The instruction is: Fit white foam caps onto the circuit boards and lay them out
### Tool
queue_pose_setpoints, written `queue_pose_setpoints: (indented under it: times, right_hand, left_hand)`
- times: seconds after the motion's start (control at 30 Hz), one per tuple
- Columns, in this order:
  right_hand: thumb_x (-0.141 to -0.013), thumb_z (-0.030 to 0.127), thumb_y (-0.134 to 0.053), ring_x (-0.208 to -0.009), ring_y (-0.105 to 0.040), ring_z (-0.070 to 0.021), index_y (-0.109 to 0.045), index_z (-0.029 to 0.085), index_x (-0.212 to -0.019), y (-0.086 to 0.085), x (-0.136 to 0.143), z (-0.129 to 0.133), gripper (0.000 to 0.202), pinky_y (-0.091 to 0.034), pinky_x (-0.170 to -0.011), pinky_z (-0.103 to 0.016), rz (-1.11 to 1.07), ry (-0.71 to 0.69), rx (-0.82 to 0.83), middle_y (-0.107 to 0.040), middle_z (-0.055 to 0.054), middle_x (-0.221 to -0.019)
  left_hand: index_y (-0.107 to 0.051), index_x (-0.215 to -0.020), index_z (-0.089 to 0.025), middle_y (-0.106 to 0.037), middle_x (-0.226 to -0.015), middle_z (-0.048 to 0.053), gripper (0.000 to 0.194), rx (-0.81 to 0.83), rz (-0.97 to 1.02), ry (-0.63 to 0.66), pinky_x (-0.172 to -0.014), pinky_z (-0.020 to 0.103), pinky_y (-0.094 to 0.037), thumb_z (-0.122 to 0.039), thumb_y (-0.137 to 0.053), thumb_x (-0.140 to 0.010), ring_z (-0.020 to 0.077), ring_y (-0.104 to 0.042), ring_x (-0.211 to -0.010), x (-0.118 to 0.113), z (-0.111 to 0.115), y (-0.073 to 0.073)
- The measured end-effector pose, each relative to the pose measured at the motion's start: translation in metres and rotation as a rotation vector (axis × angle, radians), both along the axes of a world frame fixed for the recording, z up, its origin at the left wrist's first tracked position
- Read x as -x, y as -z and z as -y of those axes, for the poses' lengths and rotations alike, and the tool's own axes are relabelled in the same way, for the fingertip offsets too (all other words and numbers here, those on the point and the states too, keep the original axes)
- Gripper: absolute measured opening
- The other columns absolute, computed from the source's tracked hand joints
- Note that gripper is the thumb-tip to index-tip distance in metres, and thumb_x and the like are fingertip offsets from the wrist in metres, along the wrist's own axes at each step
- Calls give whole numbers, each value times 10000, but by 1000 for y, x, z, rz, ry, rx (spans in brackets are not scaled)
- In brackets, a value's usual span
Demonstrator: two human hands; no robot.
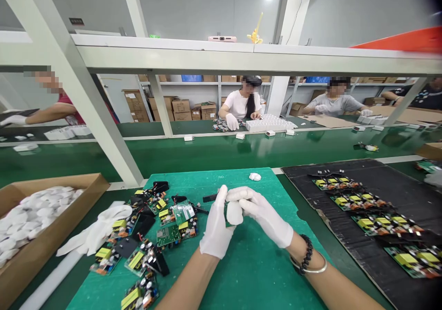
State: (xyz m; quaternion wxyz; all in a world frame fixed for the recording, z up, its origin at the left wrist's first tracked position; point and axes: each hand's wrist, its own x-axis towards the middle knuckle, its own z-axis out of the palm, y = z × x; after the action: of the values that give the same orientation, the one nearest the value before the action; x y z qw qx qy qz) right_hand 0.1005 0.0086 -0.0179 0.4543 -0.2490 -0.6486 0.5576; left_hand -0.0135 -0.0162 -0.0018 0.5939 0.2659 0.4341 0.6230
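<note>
My left hand (218, 225), in a white glove, holds a small circuit board with a white pad (235, 213) on its face, thumb upright along its left side. From the right, the gloved fingers of my right hand (264, 213) are bent over the top and right edge of the same piece. Most of the board is hidden behind the pad and fingers. Below both hands lies a green mat (262, 273). To the left is a loose pile of circuit boards (168, 235) with yellow and black parts. Beyond my hands sits a small white lump (254, 177).
A cardboard box (58, 227) of white pads stands at the left, beside spare white gloves (98, 229). Rows of boards lie on a black sheet (324, 208) at the right. Beyond runs a green conveyor (207, 155) with white cases; several people sit behind it.
</note>
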Motion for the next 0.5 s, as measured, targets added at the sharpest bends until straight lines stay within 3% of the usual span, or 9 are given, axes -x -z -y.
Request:
queue_pose_setpoints:
  times: [0.13, 0.23, 0.3, 0.4, 0.5]
  right_hand:
    - [-803, 323, -495, -838, -549, -175, -597, 191, -931, 2, 0, -1, 210, -443, -762, -313, -39, 27, 32, -571, -54, -1029]
    - [-808, 348, -475, -808, -560, -176, -583, 188, -953, 2, 0, -4, 242, -464, -688, -300, -50, -55, 137, -569, -61, -1052]
    - [-803, 328, -486, -831, -560, -181, -583, 179, -972, 3, 1, -5, 246, -466, -691, -296, -17, -90, 164, -577, -66, -1034]
    - [-791, 274, -514, -897, -545, -185, -586, 169, -987, 4, 2, -5, 234, -447, -762, -299, 16, 19, 74, -587, -63, -1002]
    - [-812, 288, -478, -902, -542, -181, -585, 171, -997, 5, 1, -4, 244, -439, -790, -307, 19, 54, 26, -577, -66, -1030]
  left_hand:
    - [-634, -759, -177, -640, -699, 57, 244, 6, 3, 49, -572, 277, -455, -392, -592, -651, 231, -591, -792, 0, 3, -5]
    - [-639, -827, -182, -659, -838, 70, 235, -25, -29, 32, -630, 296, -476, -301, -624, -624, 264, -569, -911, 3, 5, 2]
    - [-626, -912, -196, -636, -988, 67, 348, -45, -67, -1, -672, 287, -481, -188, -659, -565, 272, -532, -1000, 7, 5, 8]
    - [-599, -986, -213, -585, -1115, 45, 560, -59, -85, -35, -703, 238, -484, -26, -668, -463, 258, -501, -1063, 9, 4, 13]
    - [-588, -993, -197, -626, -1033, 44, 501, -38, -29, -20, -718, 207, -484, -49, -657, -520, 229, -532, -1031, 8, 4, 11]
